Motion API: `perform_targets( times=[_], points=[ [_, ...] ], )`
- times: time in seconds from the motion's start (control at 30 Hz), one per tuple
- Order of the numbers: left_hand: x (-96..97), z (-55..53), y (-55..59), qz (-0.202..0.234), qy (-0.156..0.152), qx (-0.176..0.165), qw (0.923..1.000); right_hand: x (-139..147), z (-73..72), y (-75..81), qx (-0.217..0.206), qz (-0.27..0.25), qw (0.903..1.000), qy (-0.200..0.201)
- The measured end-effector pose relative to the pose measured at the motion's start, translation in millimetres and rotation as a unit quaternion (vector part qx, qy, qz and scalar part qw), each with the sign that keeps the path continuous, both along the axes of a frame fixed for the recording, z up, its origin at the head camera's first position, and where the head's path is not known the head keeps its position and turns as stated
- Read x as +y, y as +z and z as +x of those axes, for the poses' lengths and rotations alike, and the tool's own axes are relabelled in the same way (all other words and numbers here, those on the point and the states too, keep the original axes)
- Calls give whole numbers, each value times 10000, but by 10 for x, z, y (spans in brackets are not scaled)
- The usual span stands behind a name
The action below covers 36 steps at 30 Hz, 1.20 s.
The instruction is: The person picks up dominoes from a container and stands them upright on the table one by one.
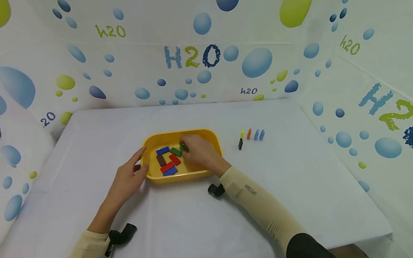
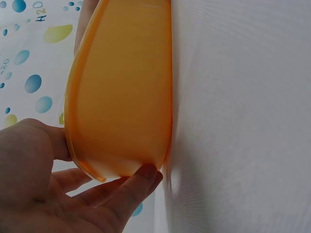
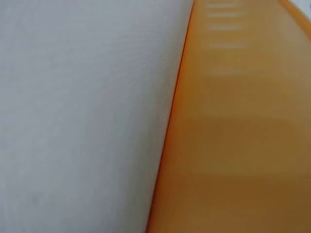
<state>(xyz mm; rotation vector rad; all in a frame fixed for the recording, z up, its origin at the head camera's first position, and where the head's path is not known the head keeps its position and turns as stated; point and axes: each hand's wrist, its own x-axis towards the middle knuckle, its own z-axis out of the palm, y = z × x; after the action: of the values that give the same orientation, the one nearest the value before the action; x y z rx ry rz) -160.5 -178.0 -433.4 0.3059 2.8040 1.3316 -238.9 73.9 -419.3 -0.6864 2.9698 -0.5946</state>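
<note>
My left hand point(image 1: 129, 179) holds the left end of a shallow yellow tray point(image 1: 181, 178). In the left wrist view its thumb lies at the tray's rim and the other fingers are against the outer end wall. My right hand point(image 1: 198, 149) reaches in over the tray's near side and pinches a small green block point(image 1: 183, 147) with its fingertips. Left of those fingertips lie another green block point(image 1: 175, 152), a blue block point(image 1: 163, 150), a brown block point(image 1: 161, 160), two red blocks point(image 1: 174, 159) and a second blue block point(image 1: 170, 171). In the right wrist view only the tray's outer wall point(image 3: 233, 126) and tablecloth show.
On the white table point(image 1: 283, 195), right of the tray, lie a slim yellow-and-black piece point(image 1: 240, 141), an orange piece point(image 1: 249, 134) and two slim light-blue pieces point(image 1: 259, 134). A printed curtain point(image 1: 145, 23) stands behind the table and along both sides.
</note>
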Motion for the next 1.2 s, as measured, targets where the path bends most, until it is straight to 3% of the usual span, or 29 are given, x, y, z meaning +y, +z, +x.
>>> perform_targets(
  times=[0.2,0.47,0.87,1.2],
  points=[
    [20,-19,11,-15,-8,10,10000,54,-31,29,199,-351,9990,180],
    [12,-15,-11,17,-10,49,10000,97,-43,38,123,-908,9954,271],
    [-4,-18,-23,186,-51,199,9996,219,86,130,164,-1768,9829,488],
    [7,-22,2,82,-21,139,9999,372,215,151,418,-2154,9747,431]
  ],
)
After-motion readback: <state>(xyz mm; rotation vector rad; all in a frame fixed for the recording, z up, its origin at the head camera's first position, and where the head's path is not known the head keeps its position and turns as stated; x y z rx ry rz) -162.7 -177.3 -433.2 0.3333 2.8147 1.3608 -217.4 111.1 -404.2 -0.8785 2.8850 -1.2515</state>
